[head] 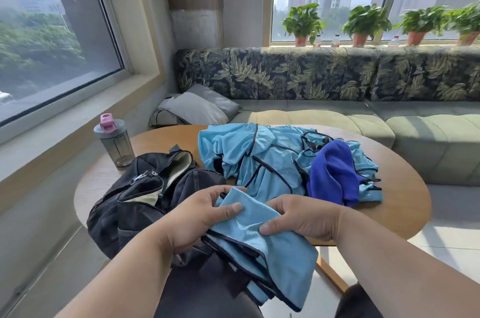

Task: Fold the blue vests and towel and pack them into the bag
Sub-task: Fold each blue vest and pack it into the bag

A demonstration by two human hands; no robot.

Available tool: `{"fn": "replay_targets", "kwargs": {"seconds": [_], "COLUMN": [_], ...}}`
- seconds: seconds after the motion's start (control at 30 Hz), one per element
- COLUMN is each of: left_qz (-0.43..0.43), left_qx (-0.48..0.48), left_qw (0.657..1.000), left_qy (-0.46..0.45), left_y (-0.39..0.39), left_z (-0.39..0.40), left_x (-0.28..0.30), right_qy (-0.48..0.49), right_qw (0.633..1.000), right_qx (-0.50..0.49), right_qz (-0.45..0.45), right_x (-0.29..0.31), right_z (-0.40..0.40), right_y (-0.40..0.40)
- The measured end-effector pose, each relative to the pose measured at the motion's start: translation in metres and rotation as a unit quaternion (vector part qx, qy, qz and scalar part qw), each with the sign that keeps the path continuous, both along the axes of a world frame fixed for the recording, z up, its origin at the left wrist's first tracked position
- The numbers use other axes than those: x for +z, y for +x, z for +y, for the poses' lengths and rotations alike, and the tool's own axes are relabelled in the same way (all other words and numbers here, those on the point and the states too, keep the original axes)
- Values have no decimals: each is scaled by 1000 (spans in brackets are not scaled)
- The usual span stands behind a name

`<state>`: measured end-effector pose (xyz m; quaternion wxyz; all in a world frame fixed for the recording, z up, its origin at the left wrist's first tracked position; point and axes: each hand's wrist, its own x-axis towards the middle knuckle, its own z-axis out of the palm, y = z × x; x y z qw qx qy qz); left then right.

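Note:
A light blue vest with dark trim (262, 247) hangs over the table's near edge, held between both hands. My left hand (205, 216) pinches its upper left part, thumb on top. My right hand (301, 216) grips its right side, fingers curled over the cloth. More crumpled light blue vests (259, 156) lie heaped on the round wooden table (405, 187). A dark blue towel (335, 174) lies bunched on the right of that heap. The black bag (145, 195) sits open at the table's left, its pale lining showing.
A grey water bottle with a pink lid (114, 141) stands at the table's far left edge, by the window sill. A leaf-patterned sofa (337, 99) with grey cushions (197, 107) runs behind the table. Potted plants (366, 24) line the far sill.

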<state>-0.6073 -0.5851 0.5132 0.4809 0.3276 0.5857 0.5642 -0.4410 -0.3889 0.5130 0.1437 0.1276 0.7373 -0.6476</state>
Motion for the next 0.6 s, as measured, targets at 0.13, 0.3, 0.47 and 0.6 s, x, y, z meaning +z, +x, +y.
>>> {"fn": "replay_targets", "kwargs": {"seconds": [0.13,0.3,0.47,0.6], "left_qz": [48,132,339,467], "left_qx": [-64,34,106,61], "left_qw": [995,990,934,882], "left_qy": [-56,-39,-23,-17], "left_y": [-14,-26,-26,6], "left_z": [-14,-22,-34,-40], "left_x": [-1,20,62,87], "right_qy": [45,115,38,-340], "right_qw": [998,986,965,925], "right_qx": [-40,-103,-256,-164], "right_qz": [29,67,40,-49], "right_x": [7,3,-3,8], "right_z": [-4,-9,-33,-49], "right_y": [-7,-15,-28,-44]}}
